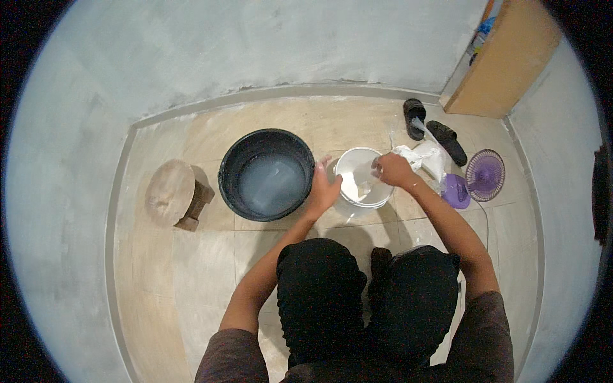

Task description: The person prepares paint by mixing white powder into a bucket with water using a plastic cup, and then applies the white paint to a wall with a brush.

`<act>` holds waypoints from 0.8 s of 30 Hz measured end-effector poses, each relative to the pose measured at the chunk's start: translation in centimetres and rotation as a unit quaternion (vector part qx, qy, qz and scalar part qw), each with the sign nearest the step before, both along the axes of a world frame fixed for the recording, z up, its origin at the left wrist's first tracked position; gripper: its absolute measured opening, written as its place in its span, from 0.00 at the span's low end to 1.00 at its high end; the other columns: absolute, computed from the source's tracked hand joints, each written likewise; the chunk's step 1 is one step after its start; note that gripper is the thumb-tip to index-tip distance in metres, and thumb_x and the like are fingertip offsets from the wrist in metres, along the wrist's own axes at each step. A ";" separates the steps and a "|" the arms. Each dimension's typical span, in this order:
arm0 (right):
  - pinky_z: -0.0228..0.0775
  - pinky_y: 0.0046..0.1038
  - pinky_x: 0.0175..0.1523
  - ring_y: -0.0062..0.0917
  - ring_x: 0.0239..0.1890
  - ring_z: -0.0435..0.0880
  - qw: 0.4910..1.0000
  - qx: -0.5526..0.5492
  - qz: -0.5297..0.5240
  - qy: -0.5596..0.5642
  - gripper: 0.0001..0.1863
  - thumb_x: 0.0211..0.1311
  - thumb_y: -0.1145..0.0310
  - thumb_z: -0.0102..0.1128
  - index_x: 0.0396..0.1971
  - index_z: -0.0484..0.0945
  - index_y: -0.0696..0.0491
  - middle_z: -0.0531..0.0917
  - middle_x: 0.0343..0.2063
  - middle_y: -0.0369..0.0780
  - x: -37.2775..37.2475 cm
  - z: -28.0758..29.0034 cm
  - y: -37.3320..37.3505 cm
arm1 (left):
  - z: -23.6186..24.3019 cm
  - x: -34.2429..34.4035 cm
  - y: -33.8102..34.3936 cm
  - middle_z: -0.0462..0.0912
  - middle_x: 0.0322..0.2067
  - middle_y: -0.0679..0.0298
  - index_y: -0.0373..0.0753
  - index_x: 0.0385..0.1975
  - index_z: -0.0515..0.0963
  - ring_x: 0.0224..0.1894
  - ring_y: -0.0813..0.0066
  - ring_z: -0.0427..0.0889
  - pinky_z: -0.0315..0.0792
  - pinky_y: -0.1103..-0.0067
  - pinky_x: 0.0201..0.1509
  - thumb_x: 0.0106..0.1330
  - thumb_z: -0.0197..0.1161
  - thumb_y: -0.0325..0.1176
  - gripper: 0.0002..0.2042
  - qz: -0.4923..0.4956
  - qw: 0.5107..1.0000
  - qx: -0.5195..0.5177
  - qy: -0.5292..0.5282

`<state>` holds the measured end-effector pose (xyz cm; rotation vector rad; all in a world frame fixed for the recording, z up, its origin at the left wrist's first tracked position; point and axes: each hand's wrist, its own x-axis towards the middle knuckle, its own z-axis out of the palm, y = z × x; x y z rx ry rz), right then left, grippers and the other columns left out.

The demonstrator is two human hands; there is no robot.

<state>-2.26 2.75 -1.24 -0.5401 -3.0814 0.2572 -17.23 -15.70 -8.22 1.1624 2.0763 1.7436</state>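
Before my knees (322,281) the bucket (356,161), basin (231,172) left of it, stool (169,191) farther left, fan (486,173) right of it, slippers (449,145) beyond it, rightward

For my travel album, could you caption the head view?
Right hand over a round white plastic bucket; left hand between it and a round black plastic basin.

You have a wide black basin (237,167) of cloudy grey liquid (274,180) standing upright on the floor (204,262) before you, with a smaller, upright white bucket (359,159) near its right, white material (348,185) inside.
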 end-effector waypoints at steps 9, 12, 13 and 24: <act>0.79 0.25 0.37 0.22 0.32 0.84 0.838 -0.542 0.033 0.059 0.17 0.67 0.61 0.56 0.39 0.80 0.61 0.85 0.29 0.39 -12.8 5.1 -4.3 | 8.6 -10.7 -10.5 0.78 0.49 0.53 0.37 0.48 0.71 0.54 0.59 0.77 0.69 0.69 0.57 0.62 0.64 0.36 0.17 0.007 0.957 -0.276 0.091; 0.79 0.27 0.37 0.26 0.32 0.85 0.825 -0.555 0.092 -0.051 0.16 0.64 0.64 0.56 0.39 0.80 0.63 0.85 0.29 0.42 -18.2 3.6 -7.9 | 5.8 -13.4 -12.1 0.72 0.57 0.45 0.31 0.57 0.66 0.59 0.53 0.73 0.67 0.67 0.63 0.56 0.68 0.46 0.33 0.005 0.863 -0.491 0.117; 0.79 0.28 0.37 0.28 0.32 0.86 0.844 -0.517 0.114 -0.087 0.16 0.63 0.64 0.56 0.38 0.80 0.64 0.85 0.29 0.44 -19.8 2.0 -7.9 | 4.8 -13.6 -11.3 0.70 0.59 0.45 0.30 0.59 0.65 0.60 0.52 0.72 0.66 0.66 0.65 0.55 0.69 0.48 0.37 0.002 0.823 -0.553 0.127; 0.78 0.36 0.39 0.39 0.32 0.87 0.942 -0.045 0.281 -0.176 0.18 0.54 0.63 0.60 0.31 0.82 0.67 0.85 0.33 0.52 -28.9 -10.3 -8.6 | -1.5 -16.3 -10.4 0.62 0.65 0.43 0.31 0.68 0.51 0.66 0.52 0.65 0.64 0.67 0.67 0.46 0.73 0.57 0.55 -0.119 0.760 -0.637 0.050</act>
